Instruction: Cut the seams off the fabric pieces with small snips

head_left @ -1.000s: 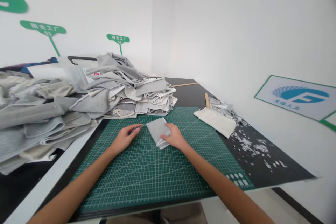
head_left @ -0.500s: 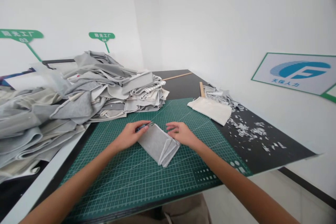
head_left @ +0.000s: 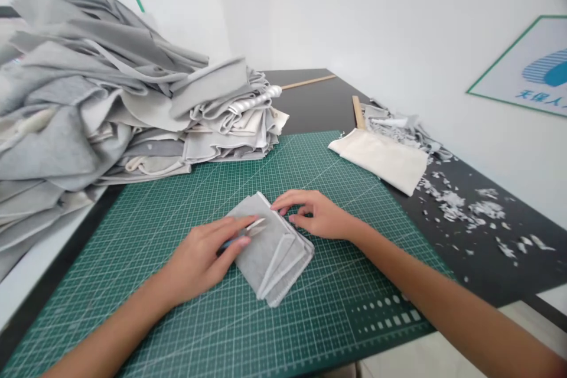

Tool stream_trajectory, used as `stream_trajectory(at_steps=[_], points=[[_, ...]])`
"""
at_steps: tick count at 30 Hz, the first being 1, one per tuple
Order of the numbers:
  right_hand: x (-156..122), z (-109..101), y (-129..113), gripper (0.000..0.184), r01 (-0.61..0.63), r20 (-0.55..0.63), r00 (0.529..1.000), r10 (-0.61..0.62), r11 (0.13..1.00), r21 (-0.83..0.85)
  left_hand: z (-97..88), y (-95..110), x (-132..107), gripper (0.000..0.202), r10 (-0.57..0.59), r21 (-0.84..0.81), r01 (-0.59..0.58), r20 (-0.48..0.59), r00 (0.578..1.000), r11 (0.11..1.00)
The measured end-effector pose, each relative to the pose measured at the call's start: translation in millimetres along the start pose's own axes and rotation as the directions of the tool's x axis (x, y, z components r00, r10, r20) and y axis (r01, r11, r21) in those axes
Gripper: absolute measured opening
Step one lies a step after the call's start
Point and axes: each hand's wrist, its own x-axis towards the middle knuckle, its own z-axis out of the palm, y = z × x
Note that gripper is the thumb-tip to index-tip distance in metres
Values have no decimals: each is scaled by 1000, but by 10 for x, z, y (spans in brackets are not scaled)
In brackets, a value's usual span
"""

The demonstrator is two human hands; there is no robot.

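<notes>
A small stack of folded grey cloth, its pale edges fanned toward the lower right, lies on a green cutting mat. My left hand is closed around thread snips; their pale metal tips stick out past the fingers over the cloth, and a bit of blue handle shows. My right hand is at the cloth's upper right edge, fingertips touching it, thumb and forefinger apart.
A large heap of grey and off-white cloth covers the back left. A folded cream cloth lies at the right beside a wooden strip. Small scraps litter the black table. Another thin wooden strip lies farther back.
My view has moved closer and lower. The snips now point out over the cloth from my left hand. My right fingers have come onto the cloth's edge, from a little away before.
</notes>
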Motion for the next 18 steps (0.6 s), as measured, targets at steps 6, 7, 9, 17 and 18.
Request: stream_trajectory(at_steps=[6,7,9,17,18], points=[[-42,-168,-85,47,107,175,981,-87,988,-107,55,74,-107,46,184,186,-186,26,983,965],[-57,-189,-104,47,114,202,976,-85,984,-136,62,99,-118,45,198,198,-195,10,980,960],[-88,-219,-130,45,121,240,968,-75,975,-185,81,158,-124,45,210,211,-204,-6,978,956],[-111,-206,-100,24,95,213,976,-45,968,-232,168,371,-79,41,101,175,-98,-9,995,980],[-105,-185,-91,25,96,203,978,-47,967,-237,169,376,-75,40,84,175,-82,-4,996,981]])
